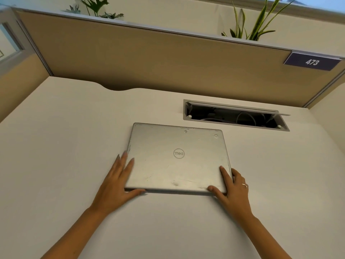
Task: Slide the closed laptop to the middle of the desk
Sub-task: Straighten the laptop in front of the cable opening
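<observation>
A closed silver laptop (177, 157) with a round logo lies flat on the white desk (65, 137), near its middle. My left hand (116, 182) holds the laptop's near left corner, fingers along the left edge and thumb under the front edge. My right hand (231, 187), with a ring on one finger, grips the near right corner, thumb and forefinger on the lid and the other fingers down the right side.
An open cable hatch (235, 116) with wires inside is sunk into the desk just behind and right of the laptop. A tan partition (149, 58) with a sign reading 473 (312, 62) bounds the desk's back. Plants (250, 25) stand behind it.
</observation>
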